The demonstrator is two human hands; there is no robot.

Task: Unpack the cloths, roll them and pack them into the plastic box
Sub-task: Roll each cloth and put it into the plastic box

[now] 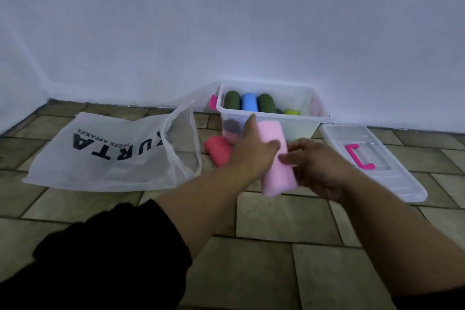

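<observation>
Pink and rolled into a thick tube, the cloth sits between both hands in the head view, held in front of the plastic box. The left hand wraps its upper part from the left, fingers curled around the roll with the thumb lying across its face. The right hand closes on the lower right side, fingers bent in against the fabric. Both forearms reach forward from the bottom of the frame, the left one coming out of a black sleeve.

Inside the clear box, which stands against the white wall, lie two dark green rolls, a blue roll between them, and a yellow-green one at the right. A red roll rests on the tiled floor just left of the left hand. A white mesh bag with black lettering lies open further left. The box lid, with its pink handle, lies flat to the right.
</observation>
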